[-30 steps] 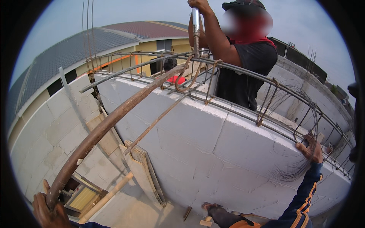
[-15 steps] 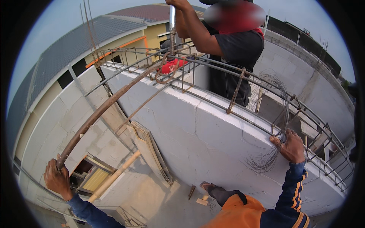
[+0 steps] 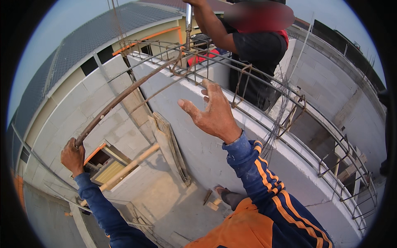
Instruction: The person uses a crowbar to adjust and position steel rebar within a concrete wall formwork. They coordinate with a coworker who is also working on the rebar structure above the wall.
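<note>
My left hand (image 3: 73, 157) is closed around the lower end of a long, rusty, slightly curved steel bar (image 3: 120, 98). From there the bar slants up to the rebar cage (image 3: 252, 73) on top of the wall, where its far end meets the steel near a bent loop. My right hand (image 3: 215, 115) is held out in front of the wall (image 3: 186, 108), fingers spread and nothing in them, its fingertips close to the cage. A bundle of thin tie wire (image 3: 276, 124) hangs over the cage to the right of it.
Across the wall a co-worker in a dark shirt (image 3: 258, 47) grips a shiny metal pipe (image 3: 189, 18) upright at the cage. Wooden boards (image 3: 167, 144) lean on the wall below. A wooden pole (image 3: 130, 165) slants near a window opening. Vertical rebar sticks up at the back left.
My right hand has left the wire bundle at the cage and moved left, its fingers now spread. My left hand stays on the bar. The view has shifted somewhat.
</note>
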The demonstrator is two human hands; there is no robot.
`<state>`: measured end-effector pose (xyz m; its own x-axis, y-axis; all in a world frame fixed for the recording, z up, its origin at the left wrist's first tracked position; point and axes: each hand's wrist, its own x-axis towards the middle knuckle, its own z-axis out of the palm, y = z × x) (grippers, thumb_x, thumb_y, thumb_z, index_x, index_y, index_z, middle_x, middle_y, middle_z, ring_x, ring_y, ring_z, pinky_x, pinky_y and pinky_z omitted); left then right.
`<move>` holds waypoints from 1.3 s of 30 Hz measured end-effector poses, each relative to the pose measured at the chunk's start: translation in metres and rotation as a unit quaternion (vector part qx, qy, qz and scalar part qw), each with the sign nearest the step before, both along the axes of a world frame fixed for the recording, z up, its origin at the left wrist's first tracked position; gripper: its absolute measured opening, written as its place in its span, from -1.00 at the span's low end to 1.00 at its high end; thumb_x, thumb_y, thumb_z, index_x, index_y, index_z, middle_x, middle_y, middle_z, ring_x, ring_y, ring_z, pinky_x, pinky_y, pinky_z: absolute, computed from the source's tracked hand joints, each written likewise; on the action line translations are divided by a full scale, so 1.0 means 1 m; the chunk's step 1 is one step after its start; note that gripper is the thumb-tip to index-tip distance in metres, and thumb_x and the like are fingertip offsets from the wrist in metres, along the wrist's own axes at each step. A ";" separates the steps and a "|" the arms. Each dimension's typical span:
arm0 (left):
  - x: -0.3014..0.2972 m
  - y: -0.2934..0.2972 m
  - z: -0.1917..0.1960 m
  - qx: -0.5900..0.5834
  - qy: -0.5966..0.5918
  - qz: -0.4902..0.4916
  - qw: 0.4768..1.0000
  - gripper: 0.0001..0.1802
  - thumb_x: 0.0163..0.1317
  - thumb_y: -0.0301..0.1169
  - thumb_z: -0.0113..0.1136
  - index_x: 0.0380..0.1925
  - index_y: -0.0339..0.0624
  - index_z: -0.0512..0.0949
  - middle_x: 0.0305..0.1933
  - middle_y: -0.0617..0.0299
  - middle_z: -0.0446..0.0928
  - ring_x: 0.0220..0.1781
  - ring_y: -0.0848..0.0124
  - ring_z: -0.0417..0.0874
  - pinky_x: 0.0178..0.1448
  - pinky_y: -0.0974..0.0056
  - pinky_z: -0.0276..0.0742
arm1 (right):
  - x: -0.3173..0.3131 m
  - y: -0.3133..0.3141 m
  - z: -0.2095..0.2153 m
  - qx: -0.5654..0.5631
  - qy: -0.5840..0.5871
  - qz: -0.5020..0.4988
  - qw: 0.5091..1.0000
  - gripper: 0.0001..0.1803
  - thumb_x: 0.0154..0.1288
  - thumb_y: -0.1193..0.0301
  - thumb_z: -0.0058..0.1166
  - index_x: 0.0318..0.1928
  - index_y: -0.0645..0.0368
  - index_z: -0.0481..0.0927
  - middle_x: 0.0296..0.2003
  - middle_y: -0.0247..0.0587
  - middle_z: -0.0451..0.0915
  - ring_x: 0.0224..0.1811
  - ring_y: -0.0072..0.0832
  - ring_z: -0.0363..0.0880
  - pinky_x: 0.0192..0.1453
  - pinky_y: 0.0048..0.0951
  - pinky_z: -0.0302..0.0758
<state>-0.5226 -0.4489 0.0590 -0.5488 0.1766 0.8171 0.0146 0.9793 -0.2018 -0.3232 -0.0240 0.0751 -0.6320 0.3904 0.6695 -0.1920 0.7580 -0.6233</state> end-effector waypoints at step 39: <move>0.013 0.011 -0.012 0.048 -0.089 0.007 0.995 -0.85 -0.03 -0.25 0.27 -0.48 -0.03 0.60 -0.50 0.12 0.62 -0.44 0.07 0.67 -0.38 0.06 0.55 | -0.274 0.159 -0.058 -0.213 0.073 0.124 0.966 -0.59 0.09 0.39 0.00 -0.01 0.18 0.59 -0.16 -0.26 0.60 -0.09 -0.33 0.58 0.08 -0.29 0.45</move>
<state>-0.5098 -0.4376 0.0467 -0.6876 0.0943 0.7199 0.0280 0.9942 -0.1035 -0.5974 0.1346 0.0175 -0.6532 0.4987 0.5698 -0.4443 0.3570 -0.8217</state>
